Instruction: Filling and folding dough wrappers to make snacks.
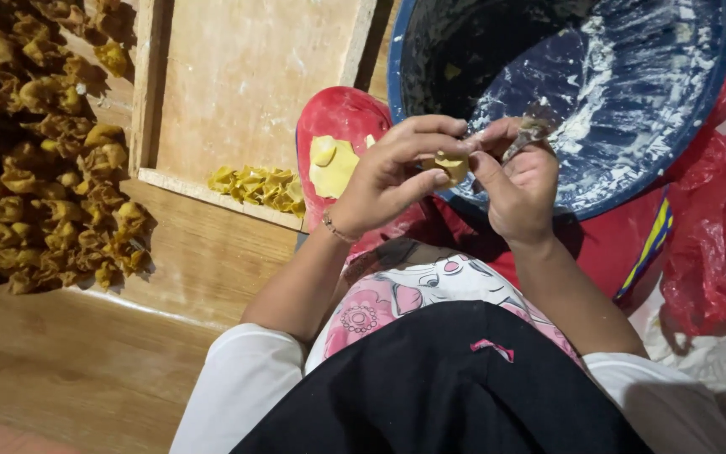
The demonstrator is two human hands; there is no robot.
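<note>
We are seeing only part of the yellow dough piece point(451, 166): the fingers of the left hand point(388, 181) and right hand point(514, 181) are covering most of it. The right hand is also gripping a small greyish tool point(531, 134), possibly a spoon, its working end blurring against the blue basin point(632, 109). The basin is being cut off by the top edge, its contents lost in shadow. The pile of folded dumplings point(44, 143) is running past the left edge. The red plastic bag point(716, 227) is leaving the frame at right.
</note>
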